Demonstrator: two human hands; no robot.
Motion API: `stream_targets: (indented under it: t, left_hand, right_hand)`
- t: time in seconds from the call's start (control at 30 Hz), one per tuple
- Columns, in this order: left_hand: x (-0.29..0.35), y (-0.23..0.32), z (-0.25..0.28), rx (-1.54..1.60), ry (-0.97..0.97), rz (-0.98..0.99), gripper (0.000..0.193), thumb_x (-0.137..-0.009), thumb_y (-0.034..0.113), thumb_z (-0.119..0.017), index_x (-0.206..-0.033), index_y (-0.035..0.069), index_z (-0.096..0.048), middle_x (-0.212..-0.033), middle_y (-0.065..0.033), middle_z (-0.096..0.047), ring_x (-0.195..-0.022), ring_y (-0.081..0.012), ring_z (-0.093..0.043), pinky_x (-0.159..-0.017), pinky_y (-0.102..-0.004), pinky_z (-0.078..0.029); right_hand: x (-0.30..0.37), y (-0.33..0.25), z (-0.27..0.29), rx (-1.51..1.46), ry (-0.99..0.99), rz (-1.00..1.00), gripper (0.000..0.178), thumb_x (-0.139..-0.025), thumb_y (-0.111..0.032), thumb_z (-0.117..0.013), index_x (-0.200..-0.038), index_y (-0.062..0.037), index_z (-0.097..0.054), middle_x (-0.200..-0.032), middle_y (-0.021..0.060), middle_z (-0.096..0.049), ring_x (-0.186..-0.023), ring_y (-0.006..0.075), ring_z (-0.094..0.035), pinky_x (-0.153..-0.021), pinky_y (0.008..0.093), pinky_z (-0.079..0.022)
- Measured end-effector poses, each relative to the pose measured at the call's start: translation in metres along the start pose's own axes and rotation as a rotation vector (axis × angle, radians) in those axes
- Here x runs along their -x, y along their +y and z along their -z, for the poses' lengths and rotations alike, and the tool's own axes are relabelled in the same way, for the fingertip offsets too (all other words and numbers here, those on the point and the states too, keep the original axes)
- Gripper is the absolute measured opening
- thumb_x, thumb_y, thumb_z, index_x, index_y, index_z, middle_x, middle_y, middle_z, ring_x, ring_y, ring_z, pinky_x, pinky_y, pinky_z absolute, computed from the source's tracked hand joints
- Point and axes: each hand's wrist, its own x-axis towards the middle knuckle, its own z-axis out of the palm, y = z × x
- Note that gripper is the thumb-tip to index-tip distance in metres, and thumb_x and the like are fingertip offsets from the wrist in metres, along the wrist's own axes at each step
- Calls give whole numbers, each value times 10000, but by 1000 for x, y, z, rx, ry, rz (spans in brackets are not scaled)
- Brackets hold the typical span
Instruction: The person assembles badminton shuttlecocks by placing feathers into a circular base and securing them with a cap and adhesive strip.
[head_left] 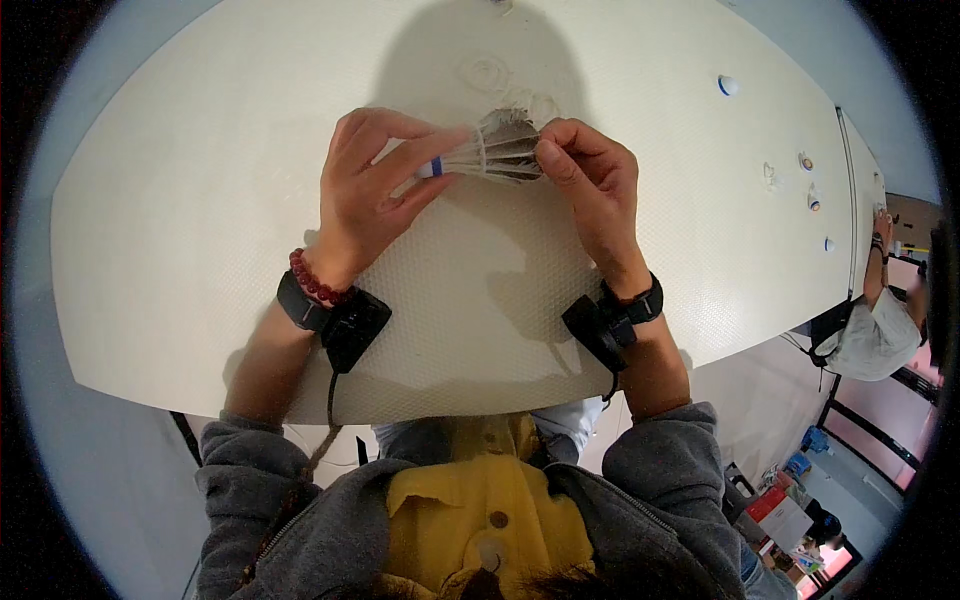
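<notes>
Over the pale textured table point(480, 350), a shuttlecock point(490, 158) lies sideways between my two hands. Its white base with a blue band points left, and its feather skirt fans out to the right, with a dark patch among the feathers. My left hand point(370, 180) is closed around the base end, thumb below and fingers above. At the skirt's open end, my right hand point(595, 175) has thumb and forefinger pinched together on the feather tips. What exactly sits between those fingertips is partly hidden.
Thin whitish scraps point(540, 105) and a faint ring-shaped piece point(485, 72) lie beyond the shuttlecock. To the right are a white base with a blue rim point(728, 85), several smaller round pieces point(814, 203) and a pale scrap point(770, 177). Another person point(875, 340) is at the far right.
</notes>
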Motion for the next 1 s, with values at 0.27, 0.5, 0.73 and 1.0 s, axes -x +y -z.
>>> stream_targets:
  t: [0.27,0.5,0.73,1.0]
  left_hand:
    - [1,-3,-2,-4,18,-20,475,-589,98,-805,-1048,161,-703,-957,-13,-617,-916,-206,-558,-788,-329,-489]
    - [0,-3,-3,-16,32,-57,451,-593,56,-780,-1016,188,-697,-923,10,-608,-868,-180,-545,-771,-324,-456]
    - [2,-4,-5,-1,41,-114,471,-583,24,-769,-1016,195,-699,-945,10,-611,-883,-183,-562,-784,-323,-484]
    - [-3,-2,-4,50,64,-159,444,-621,10,-755,-1021,192,-689,-934,22,-593,-849,-162,-556,-699,-285,-501]
  right_hand:
    - [-1,2,1,59,82,34,150,-890,-127,-603,-816,1,-626,-755,-1,-603,-713,71,-533,-646,226,-439]
    - [-1,-1,-4,-53,165,-88,127,-875,-125,-630,-862,-1,-657,-786,11,-641,-743,84,-568,-675,235,-468]
    - [-2,-1,-7,66,203,-47,117,-856,-102,-656,-908,4,-656,-822,30,-658,-755,97,-588,-693,241,-482]
    - [-3,-2,-6,50,135,-65,142,-831,-101,-691,-919,7,-664,-839,47,-674,-748,107,-615,-681,245,-504]
